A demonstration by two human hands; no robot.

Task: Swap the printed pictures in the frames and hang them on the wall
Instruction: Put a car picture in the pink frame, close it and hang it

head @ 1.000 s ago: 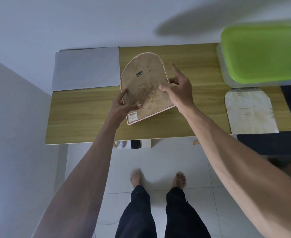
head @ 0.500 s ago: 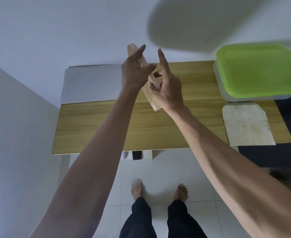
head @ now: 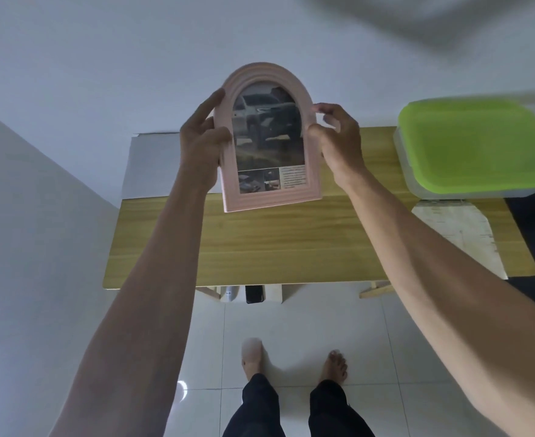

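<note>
A: Both hands are on the arched pink frame (head: 267, 140), one to each side. My left hand (head: 201, 143) wraps the left edge with the thumb across the front, and my right hand (head: 338, 138) pinches the right edge near where the arch begins to curve, fingers half curled.

B: Where is it sitting relative to the table (head: 291, 244)?

A: Not touching it. The frame is lifted clear, held up against the pale wall (head: 102, 74), its flat bottom edge hanging over the far part of the tabletop.

B: So which step is this, would you say?

A: The car print (head: 267, 134) is already behind the glass, so I judge this frame's swap done and the hanging under way. Next move calls for finding the hook or nail on the wall, which I cannot see, and catching the hanger on the back by feel while keeping the frame level.

B: Which way does it point?

A: Arch up, flat base down, picture side facing me. Long axis runs near vertical, leaning slightly with the top to the left.

B: Anything else about?

A: A box with a green lid (head: 477, 146) to the right, and an arched backing sheet (head: 458, 234) lying flat on the table just in front of it, likely for the other frame
</note>
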